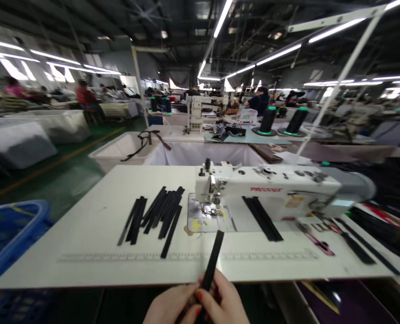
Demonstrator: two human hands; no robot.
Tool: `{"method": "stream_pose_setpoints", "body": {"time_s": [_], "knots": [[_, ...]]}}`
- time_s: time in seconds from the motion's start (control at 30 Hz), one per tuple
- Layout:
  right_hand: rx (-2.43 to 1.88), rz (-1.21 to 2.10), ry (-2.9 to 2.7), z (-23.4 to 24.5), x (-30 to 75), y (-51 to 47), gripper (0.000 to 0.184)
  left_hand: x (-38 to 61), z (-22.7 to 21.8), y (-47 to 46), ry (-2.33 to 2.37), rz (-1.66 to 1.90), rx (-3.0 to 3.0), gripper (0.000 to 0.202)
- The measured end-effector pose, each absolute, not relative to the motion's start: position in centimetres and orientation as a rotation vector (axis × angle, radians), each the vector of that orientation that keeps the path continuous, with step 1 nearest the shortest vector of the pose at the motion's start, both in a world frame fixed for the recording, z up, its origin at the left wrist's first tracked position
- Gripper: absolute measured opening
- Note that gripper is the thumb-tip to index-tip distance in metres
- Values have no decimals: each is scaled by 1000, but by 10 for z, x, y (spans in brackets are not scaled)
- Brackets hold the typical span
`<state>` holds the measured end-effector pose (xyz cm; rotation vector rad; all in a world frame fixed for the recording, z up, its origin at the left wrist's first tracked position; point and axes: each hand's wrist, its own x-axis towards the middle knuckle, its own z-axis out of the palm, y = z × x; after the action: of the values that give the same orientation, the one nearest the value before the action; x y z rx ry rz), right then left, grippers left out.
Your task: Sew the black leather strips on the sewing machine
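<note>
My left hand and my right hand are together at the table's front edge, both closed on one black strip. The strip points up and away from me, toward the sewing machine. Its lower end is partly hidden among my fingers. Left of the machine's needle plate lies a loose pile of black strips, with a smaller group of black strips beside it. More black strips rest against the machine's base on the right.
A printed ruler scale runs along the white table. Pink-handled scissors lie at the right, near further dark strips. A blue plastic basket stands at the left. Behind the table is a cloth-lined bin; other people work farther off.
</note>
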<state>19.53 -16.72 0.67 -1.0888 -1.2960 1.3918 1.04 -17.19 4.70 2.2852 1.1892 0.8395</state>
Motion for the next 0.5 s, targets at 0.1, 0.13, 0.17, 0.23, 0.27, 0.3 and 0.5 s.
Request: {"method": "stream_pose_setpoints", "body": {"time_s": [0.1, 0.13, 0.17, 0.23, 0.27, 0.3, 0.5], "knots": [[-1058, 1512, -1537, 8, 162, -128, 32, -48, 43, -151, 1549, 827, 2522, 51], [-1089, 1469, -1611, 12, 153, -112, 30, -64, 43, -141, 1630, 758, 2587, 61], [-1126, 1354, -1697, 16, 145, -94, 34, -76, 42, -130, 1665, 654, 2631, 72], [-1162, 1192, -1759, 20, 131, -62, 48, -89, 39, -105, 1615, 428, 2681, 89], [-1186, 1113, -1776, 19, 127, -49, 54, -90, 36, -92, 1564, 333, 2690, 94], [-1219, 1043, -1786, 16, 123, -38, 58, -88, 32, -79, 1522, 267, 2693, 95], [-1472, 605, -1866, -25, 114, -17, 46, -79, 14, -21, 1691, 257, 2631, 82]]}}
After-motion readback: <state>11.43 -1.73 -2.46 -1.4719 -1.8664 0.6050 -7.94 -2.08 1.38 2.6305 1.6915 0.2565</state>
